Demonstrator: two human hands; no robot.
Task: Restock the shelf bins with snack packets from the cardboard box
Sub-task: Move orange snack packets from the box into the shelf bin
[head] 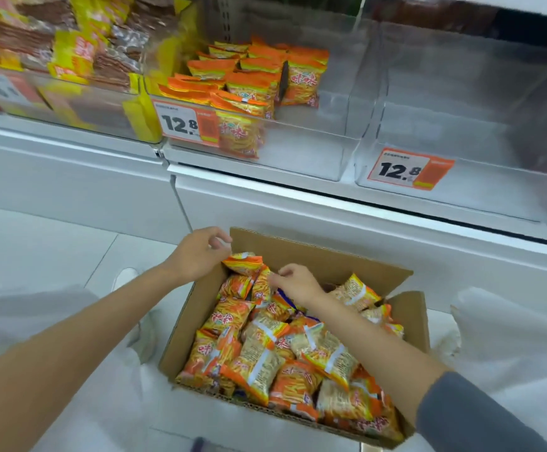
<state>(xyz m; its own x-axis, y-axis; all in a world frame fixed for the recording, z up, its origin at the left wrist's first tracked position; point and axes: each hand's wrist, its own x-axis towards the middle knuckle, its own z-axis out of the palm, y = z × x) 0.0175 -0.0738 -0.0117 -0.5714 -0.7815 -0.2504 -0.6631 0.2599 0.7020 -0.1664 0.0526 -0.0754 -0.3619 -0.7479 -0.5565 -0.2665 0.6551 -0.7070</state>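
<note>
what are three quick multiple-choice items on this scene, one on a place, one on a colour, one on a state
1. Where does the cardboard box stand?
A. on the floor below the shelf bins
B. on the top shelf
C. inside a bin

2. What colour are most snack packets in the box?
A. blue
B. orange
C. green

3. In what state is the box?
A. taped shut
B. open and empty
C. open and holding many packets

Answers:
1 A: it sits on the pale floor, lower than the bins.
2 B: orange wrappers fill it.
3 C: its flaps stand open and packets are heaped inside.
</note>
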